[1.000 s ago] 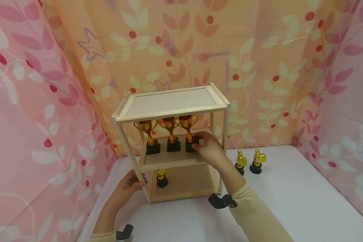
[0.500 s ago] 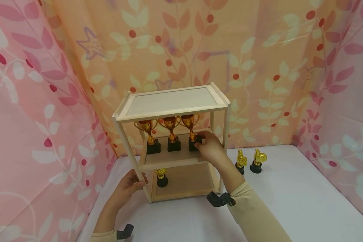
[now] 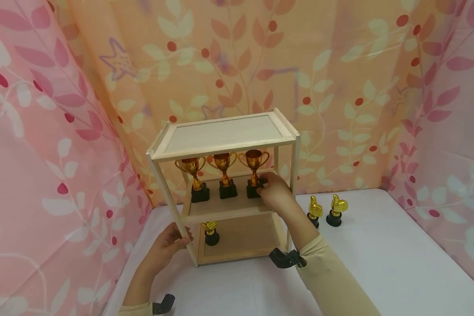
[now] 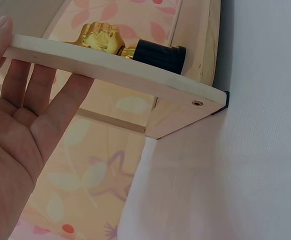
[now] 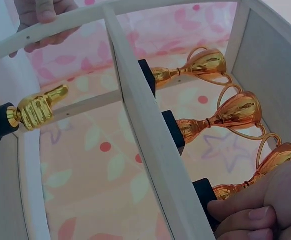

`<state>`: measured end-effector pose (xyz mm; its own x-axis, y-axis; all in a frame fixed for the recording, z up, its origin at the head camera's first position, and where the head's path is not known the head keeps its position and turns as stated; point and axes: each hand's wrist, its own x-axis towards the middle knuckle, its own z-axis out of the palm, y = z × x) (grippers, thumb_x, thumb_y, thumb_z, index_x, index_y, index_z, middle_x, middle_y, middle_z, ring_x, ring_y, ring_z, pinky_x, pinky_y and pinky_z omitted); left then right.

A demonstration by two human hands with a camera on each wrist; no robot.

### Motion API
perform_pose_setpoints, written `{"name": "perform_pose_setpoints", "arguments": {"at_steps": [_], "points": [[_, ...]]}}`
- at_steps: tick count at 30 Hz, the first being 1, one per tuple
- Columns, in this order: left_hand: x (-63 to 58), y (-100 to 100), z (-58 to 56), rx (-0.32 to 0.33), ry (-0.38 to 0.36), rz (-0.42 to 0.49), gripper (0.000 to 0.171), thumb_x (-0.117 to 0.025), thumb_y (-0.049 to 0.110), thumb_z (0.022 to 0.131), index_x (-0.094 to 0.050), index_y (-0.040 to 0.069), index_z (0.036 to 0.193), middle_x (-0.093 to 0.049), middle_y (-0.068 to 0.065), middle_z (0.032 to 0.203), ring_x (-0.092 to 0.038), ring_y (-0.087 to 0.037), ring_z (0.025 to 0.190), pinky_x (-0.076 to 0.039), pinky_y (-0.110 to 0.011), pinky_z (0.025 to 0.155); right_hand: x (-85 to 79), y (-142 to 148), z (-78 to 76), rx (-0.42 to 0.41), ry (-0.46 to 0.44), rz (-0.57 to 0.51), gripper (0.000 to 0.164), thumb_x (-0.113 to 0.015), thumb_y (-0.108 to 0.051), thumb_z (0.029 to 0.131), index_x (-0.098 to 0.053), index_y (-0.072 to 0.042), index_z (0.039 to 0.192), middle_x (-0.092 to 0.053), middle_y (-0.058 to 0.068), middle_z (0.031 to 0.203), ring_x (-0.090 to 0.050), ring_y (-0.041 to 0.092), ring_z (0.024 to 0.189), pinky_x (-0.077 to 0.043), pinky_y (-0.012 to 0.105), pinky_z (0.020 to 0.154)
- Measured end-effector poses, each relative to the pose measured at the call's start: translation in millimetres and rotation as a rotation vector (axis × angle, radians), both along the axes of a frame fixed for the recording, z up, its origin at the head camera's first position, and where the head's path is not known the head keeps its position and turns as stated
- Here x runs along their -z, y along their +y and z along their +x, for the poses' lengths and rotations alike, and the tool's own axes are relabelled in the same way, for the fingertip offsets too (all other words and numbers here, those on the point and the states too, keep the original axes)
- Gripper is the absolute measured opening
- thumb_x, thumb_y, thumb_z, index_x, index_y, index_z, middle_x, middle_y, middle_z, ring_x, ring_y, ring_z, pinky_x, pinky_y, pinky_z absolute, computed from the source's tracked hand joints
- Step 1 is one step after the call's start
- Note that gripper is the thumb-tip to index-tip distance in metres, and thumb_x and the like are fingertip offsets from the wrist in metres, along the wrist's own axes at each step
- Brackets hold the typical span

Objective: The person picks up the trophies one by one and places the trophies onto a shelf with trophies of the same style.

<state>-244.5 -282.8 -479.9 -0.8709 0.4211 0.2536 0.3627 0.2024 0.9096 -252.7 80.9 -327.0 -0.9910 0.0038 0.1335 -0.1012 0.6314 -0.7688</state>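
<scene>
Upright, the gold cup trophy [image 3: 254, 172] has its black base pinched by the right hand [image 3: 274, 193].

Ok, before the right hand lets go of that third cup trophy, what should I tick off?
1. Right hand holds the third cup trophy at its black base: ok.
2. Trophy upright on the middle shelf: ok.
3. Clear gap to the second cup trophy: ok.
4. Left hand steadies the rack's front left post: ok.
5. Trophy base fully flat on the shelf: cannot tell, fingers cover it.
</scene>
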Motion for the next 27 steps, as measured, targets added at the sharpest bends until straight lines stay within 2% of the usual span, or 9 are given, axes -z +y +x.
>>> {"name": "perform_pose_setpoints", "arguments": {"at_steps": [9, 17, 22, 27], "points": [[0.0, -0.1, 0.0, -0.004, 0.006, -0.01, 0.026, -0.057, 0.012, 0.096, -0.048, 0.006, 0.12, -0.06, -0.017, 0.11, -0.06, -0.021, 0.102, -0.052, -0.031, 0.088, 1.2, 0.5, -0.8, -0.011, 0.013, -0.006, 0.05, -0.06, -0.012, 0.092, -0.047, -0.01, 0.14, -0.048, 0.01, 0.143, -0.042, 0.029, 0.135, -0.039, 0.048, 0.106], [1.5, -1.5, -0.6, -0.009, -0.025, -0.022, 0.027, -0.058, 0.016, 0.096, -0.047, 0.007, 0.119, -0.059, -0.016, 0.109, -0.061, -0.023, 0.103, -0.052, -0.031, 0.088, 2.6, -1.7, -1.9, 0.019, 0.053, 0.033, 0.047, -0.059, -0.01, 0.091, -0.05, -0.008, 0.137, -0.052, 0.013, 0.139, -0.047, 0.031, 0.131, -0.041, 0.048, 0.104], [1.2, -0.9, -0.5, -0.001, -0.02, -0.007, 0.026, -0.057, 0.015, 0.096, -0.047, 0.007, 0.12, -0.058, -0.017, 0.11, -0.061, -0.025, 0.103, -0.053, -0.032, 0.088, 3.8, -1.7, -1.1, 0.03, 0.065, 0.004, 0.049, -0.059, -0.009, 0.092, -0.047, -0.008, 0.139, -0.05, 0.014, 0.141, -0.044, 0.032, 0.133, -0.041, 0.049, 0.104], [0.4, -1.5, 0.0, -0.015, -0.022, -0.016, 0.028, -0.057, 0.015, 0.097, -0.047, 0.007, 0.122, -0.059, -0.014, 0.111, -0.06, -0.023, 0.103, -0.052, -0.032, 0.089, 8.3, -2.0, 5.1, 0.052, 0.127, -0.052, 0.05, -0.058, -0.011, 0.093, -0.045, -0.009, 0.141, -0.044, 0.009, 0.147, -0.038, 0.029, 0.138, -0.04, 0.048, 0.106]]}}
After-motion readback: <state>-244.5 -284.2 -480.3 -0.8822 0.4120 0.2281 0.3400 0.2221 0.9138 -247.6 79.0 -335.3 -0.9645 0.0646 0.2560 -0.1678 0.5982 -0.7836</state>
